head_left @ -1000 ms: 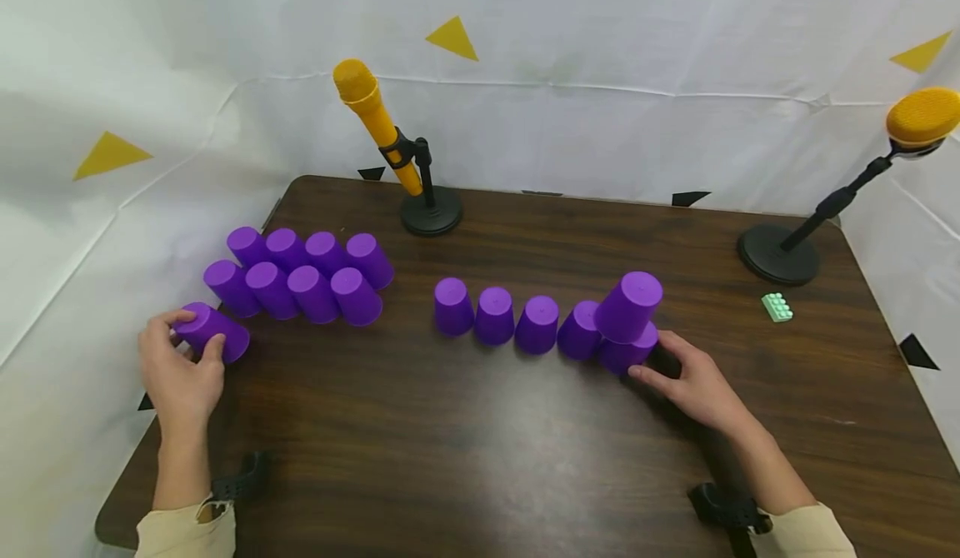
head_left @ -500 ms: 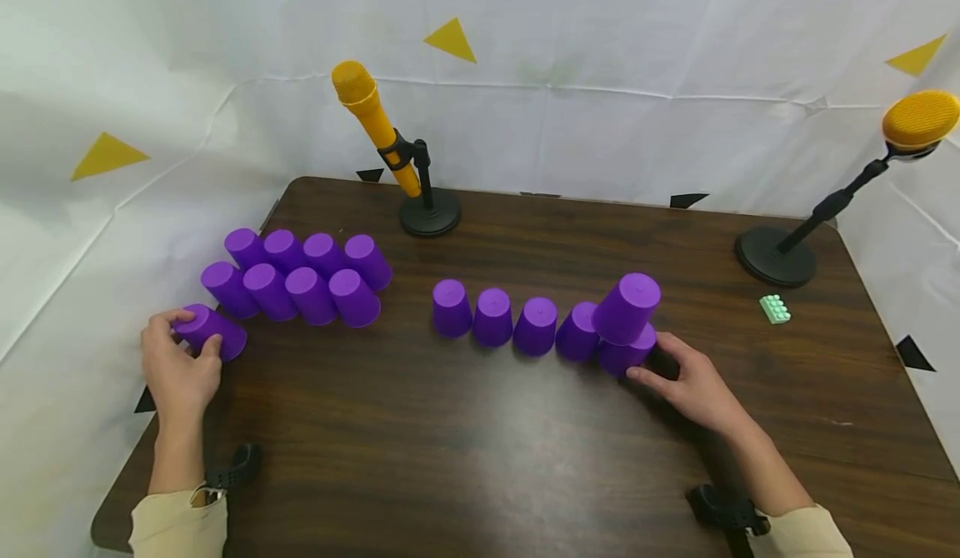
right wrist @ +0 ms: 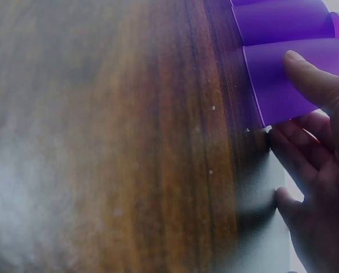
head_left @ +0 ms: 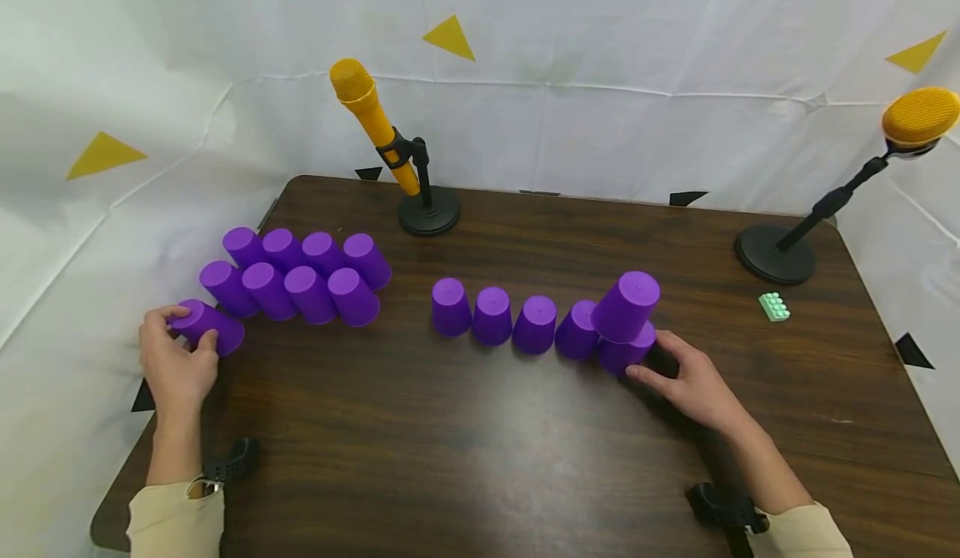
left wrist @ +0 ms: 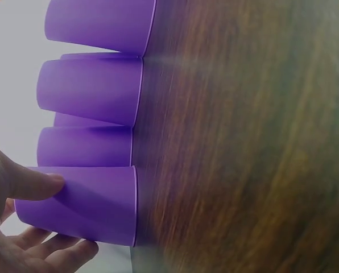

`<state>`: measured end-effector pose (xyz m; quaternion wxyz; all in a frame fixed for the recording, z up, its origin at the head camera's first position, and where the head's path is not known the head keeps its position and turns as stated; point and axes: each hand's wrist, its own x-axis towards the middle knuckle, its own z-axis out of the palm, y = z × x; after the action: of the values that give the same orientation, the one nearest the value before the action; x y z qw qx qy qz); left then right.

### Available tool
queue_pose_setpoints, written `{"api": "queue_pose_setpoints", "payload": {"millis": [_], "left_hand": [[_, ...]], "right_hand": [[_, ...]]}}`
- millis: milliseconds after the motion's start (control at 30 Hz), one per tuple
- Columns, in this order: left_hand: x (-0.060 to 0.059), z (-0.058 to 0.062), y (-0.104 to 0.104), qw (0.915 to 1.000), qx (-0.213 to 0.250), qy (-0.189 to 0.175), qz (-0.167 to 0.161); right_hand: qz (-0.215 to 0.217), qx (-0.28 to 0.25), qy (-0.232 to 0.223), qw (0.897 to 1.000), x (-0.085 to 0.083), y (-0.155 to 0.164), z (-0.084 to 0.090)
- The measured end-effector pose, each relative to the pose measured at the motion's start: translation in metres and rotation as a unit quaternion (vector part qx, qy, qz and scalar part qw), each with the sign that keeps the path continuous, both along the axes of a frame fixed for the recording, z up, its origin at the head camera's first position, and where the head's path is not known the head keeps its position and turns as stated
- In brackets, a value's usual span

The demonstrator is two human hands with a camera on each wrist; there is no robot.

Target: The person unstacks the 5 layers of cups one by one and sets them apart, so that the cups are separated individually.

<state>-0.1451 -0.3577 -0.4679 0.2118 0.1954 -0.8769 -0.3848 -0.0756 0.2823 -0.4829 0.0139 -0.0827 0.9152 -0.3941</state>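
Head view shows the left hand [head_left: 176,358] with fingers curled round an upturned purple cup [head_left: 206,326] at the table's [head_left: 480,441] left edge, seemingly steadying it, while the right hand [head_left: 693,387], fingers extended, touches the end cup [head_left: 628,355] beneath a tilted one [head_left: 627,306].

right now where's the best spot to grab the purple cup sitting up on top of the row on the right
Take the top cup by its side wall, thumb and fingers on opposite sides, coming from above and the right, probably. It sits upside down and tilted on the end cup, closed base up, nothing above it. The right hand already touches that end cup, so lift gently.
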Motion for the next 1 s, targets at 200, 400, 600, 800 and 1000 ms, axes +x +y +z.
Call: {"api": "queue_pose_setpoints", "payload": {"millis": [200,400,600,800,1000], "left_hand": [[-0.002,-0.001,-0.001,1.0000,0.003,-0.006,-0.001],[-0.003,-0.002,0.000,1.0000,0.008,-0.006,0.000],[-0.002,-0.001,0.001,0.9999,0.009,-0.009,0.003],[0.002,0.006,0.004,0.9997,0.013,-0.012,0.017],[0.007,0.031,0.033,0.9934,0.004,0.109,0.036]], "right_hand": [[-0.004,0.003,-0.012,1.000,0.000,0.000,0.001],[-0.003,0.003,-0.014,1.000,0.000,0.000,0.001],[-0.002,0.001,-0.008,1.000,0.000,0.000,0.000],[0.000,0.000,0.005,1.000,0.000,-0.001,0.000],[0.004,0.000,0.011,1.000,0.000,-0.001,0.000]]}}
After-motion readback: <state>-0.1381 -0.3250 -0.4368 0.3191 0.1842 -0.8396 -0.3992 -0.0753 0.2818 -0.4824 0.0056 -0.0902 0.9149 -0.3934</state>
